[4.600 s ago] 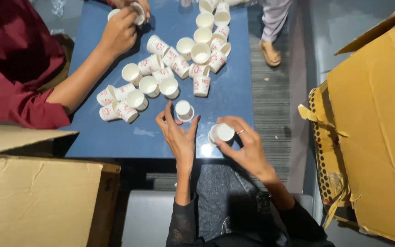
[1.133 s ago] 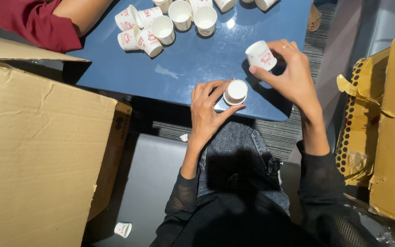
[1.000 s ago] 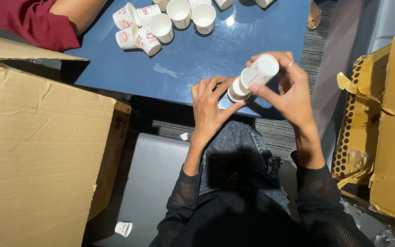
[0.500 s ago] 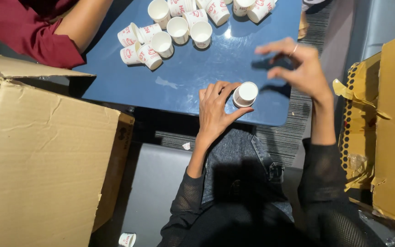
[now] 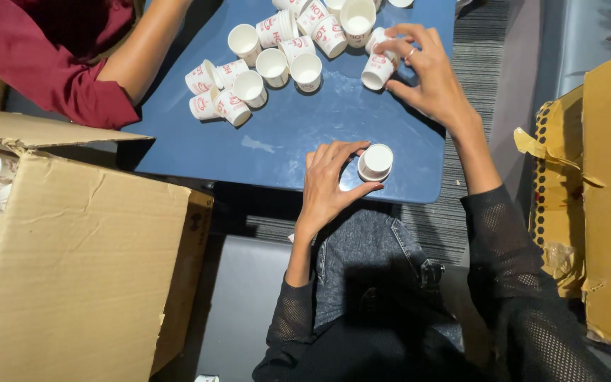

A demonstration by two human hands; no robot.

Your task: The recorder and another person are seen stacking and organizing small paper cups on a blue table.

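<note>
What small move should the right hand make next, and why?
Probably lift the paper cup it grips and carry it to the cup stack held by the left hand: the right hand has its fingers closed around that one cup at the pile's edge.

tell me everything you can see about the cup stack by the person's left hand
The cup stack is a short nest of small white paper cups with rolled rims, mouth up, the top one empty. It stands upright on the blue table near its front edge, apart from the loose cups further back. The left hand curls round it, fingers and thumb on its sides. How many cups are nested cannot be told.
</note>
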